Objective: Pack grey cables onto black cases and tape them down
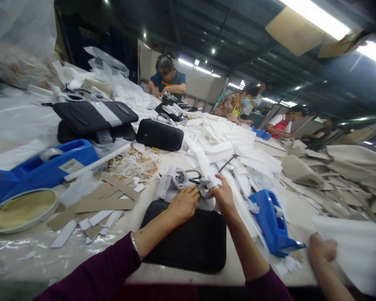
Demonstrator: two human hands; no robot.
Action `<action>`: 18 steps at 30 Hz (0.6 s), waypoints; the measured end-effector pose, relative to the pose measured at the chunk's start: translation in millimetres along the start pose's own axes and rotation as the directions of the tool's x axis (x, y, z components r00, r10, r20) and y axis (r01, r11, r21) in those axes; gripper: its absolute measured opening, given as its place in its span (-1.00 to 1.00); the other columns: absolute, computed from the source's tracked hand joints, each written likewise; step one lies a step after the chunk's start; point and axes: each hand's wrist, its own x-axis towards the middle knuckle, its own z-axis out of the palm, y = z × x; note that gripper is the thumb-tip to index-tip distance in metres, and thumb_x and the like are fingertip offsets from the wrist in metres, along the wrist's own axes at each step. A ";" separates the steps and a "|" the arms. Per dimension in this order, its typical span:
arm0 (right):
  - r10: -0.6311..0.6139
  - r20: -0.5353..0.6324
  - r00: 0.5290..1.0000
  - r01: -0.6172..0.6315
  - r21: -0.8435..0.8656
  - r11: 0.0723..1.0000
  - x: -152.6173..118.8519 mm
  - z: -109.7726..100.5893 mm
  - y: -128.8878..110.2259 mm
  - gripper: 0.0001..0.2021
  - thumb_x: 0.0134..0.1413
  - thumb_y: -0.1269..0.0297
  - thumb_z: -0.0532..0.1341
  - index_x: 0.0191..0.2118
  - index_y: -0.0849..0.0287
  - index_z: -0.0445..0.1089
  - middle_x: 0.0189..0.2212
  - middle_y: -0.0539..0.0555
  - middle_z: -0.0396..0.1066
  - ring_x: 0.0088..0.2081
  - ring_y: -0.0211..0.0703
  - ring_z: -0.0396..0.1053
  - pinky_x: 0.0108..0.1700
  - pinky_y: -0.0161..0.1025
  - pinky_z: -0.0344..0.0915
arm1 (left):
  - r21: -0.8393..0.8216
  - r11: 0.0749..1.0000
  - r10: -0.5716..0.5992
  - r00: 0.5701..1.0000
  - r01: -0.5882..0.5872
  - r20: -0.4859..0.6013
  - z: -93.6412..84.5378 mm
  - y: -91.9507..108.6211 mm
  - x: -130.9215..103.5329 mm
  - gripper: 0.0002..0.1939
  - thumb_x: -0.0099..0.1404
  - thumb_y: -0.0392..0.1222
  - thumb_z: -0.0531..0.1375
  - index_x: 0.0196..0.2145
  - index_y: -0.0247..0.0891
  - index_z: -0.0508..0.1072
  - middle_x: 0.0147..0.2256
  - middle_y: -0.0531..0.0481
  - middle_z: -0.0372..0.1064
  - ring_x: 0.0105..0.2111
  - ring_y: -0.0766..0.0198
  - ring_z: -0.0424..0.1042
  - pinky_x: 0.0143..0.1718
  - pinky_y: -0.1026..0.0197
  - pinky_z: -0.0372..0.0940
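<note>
A black zip case (188, 246) lies flat at the table's front edge, beneath my forearms. Just beyond its far edge is a bundle of grey coiled strap (204, 189), partly hidden by my fingers. My left hand (184, 205) is curled over the near left side of this bundle, its fingertips largely out of sight. My right hand (223, 193) pinches the bundle's right side, where a white foam strip (202, 161) meets it. A thin dark strap end (228, 162) sticks up beyond my right hand. Another grey coil (181, 177) sits just beyond my left hand.
Blue tape dispensers (271, 221) stand right and left. Cardboard strips (105, 205), tag strings (133, 165) and a round tin (21, 209) lie left. Black cases (159, 134) and white foam sheets (225, 133) are beyond. A co-worker's hand (322, 248) is at right; several people work farther back.
</note>
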 end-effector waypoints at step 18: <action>-0.002 0.254 0.967 -0.163 0.629 0.760 -2.8 -4.6 26.6 -0.73 -0.24 0.14 0.28 -0.39 0.19 0.32 -0.49 -0.03 0.33 -0.42 -0.21 0.25 -0.39 -0.29 0.18 | -0.240 0.960 -0.155 0.988 0.147 -0.014 0.5 25.4 23.2 -0.74 0.30 -0.26 0.06 -0.04 -0.23 0.27 -0.05 -0.12 0.31 -0.06 0.12 0.39 -0.03 0.10 0.33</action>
